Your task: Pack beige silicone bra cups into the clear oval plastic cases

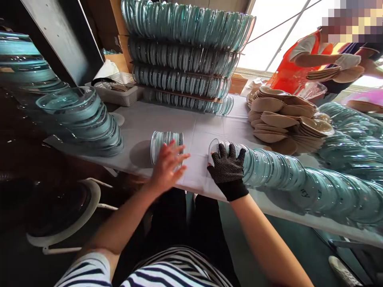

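My left hand (170, 166) is bare, its fingers spread and slightly blurred. It is over the near right side of a short row of clear glass plates (158, 140) standing on edge. My right hand (229, 169) wears a black glove with pale dots. Its fingers are spread over the left end of a long row of glass plates (278, 169), which leans along the table's front edge. The thumb is by the endmost plate. Part of that row is hidden under the glove, and dark lettering shows on one plate farther right.
Behind stand several tiers of upright glass plates (185, 57). Tall stacks of glass bowls or plates (80, 115) rise at the left, near a white basket (130, 95). Brownish plates (284, 113) are piled at the right. Beyond, a person in orange (295, 59) holds similar plates. A stool (95, 195) is lower left.
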`<action>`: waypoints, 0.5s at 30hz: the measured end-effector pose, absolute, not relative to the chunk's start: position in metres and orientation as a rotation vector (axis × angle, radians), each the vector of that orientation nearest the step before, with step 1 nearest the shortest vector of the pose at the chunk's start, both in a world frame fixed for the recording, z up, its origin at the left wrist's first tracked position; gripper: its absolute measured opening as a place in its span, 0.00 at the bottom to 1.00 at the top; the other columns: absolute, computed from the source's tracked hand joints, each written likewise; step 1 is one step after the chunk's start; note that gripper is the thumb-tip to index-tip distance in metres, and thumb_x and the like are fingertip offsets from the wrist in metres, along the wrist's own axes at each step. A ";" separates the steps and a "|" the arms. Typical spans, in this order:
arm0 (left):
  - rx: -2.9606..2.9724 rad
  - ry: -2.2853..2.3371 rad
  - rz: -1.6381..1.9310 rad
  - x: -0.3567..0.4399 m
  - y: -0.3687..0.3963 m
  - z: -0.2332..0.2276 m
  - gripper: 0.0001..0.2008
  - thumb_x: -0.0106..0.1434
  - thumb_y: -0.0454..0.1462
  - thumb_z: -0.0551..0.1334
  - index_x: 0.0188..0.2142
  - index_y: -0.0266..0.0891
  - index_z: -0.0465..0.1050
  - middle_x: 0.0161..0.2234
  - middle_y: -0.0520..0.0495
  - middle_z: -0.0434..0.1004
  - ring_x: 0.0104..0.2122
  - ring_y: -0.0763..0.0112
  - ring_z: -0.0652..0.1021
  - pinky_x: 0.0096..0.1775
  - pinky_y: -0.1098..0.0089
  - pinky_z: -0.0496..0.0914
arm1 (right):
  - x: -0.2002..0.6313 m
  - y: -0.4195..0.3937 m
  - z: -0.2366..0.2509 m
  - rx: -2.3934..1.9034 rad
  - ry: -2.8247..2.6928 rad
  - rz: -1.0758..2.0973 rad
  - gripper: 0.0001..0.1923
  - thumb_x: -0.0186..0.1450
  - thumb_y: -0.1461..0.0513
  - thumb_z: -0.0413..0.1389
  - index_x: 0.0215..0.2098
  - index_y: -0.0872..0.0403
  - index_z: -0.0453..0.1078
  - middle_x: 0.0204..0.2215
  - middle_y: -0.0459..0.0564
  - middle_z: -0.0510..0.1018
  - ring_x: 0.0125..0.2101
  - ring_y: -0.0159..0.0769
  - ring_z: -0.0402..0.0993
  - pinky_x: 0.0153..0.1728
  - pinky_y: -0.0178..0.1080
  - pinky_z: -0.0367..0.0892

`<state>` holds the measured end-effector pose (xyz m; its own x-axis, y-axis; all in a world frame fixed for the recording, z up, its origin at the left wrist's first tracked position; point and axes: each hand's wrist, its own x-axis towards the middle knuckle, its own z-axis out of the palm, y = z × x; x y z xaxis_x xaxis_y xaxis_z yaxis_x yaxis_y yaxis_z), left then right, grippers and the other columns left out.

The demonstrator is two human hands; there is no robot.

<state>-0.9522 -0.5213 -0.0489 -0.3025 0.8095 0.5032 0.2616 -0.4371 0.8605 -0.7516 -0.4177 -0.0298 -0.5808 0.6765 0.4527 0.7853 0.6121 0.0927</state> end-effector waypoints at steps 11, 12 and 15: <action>2.352 2.178 1.136 -1.034 -0.460 -0.067 0.23 0.71 0.46 0.47 0.55 0.43 0.73 0.54 0.42 0.76 0.54 0.52 0.74 0.56 0.51 0.67 | -0.867 -0.406 -0.061 -0.949 -2.266 0.565 0.29 0.69 0.57 0.52 0.66 0.56 0.55 0.60 0.55 0.71 0.57 0.38 0.70 0.55 0.38 0.68; 2.393 2.190 1.124 -1.036 -0.458 -0.071 0.23 0.71 0.47 0.46 0.56 0.45 0.72 0.54 0.43 0.76 0.54 0.53 0.74 0.55 0.52 0.68 | -0.866 -0.401 -0.063 -0.984 -2.258 0.576 0.28 0.69 0.57 0.51 0.66 0.52 0.55 0.57 0.52 0.74 0.54 0.38 0.74 0.52 0.38 0.70; 2.443 2.237 1.100 -1.040 -0.457 -0.075 0.22 0.72 0.48 0.44 0.57 0.52 0.69 0.53 0.47 0.76 0.53 0.55 0.74 0.54 0.52 0.71 | -0.856 -0.399 -0.058 -1.138 -2.306 0.511 0.27 0.70 0.56 0.49 0.67 0.44 0.55 0.49 0.49 0.80 0.46 0.43 0.80 0.43 0.41 0.73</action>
<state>-1.0397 -0.4570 -0.0746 0.0106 0.7622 0.6473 0.9780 -0.1429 0.1523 -0.8564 -0.3991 -0.0584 -0.5160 0.8101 0.2785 0.6166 0.5769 -0.5357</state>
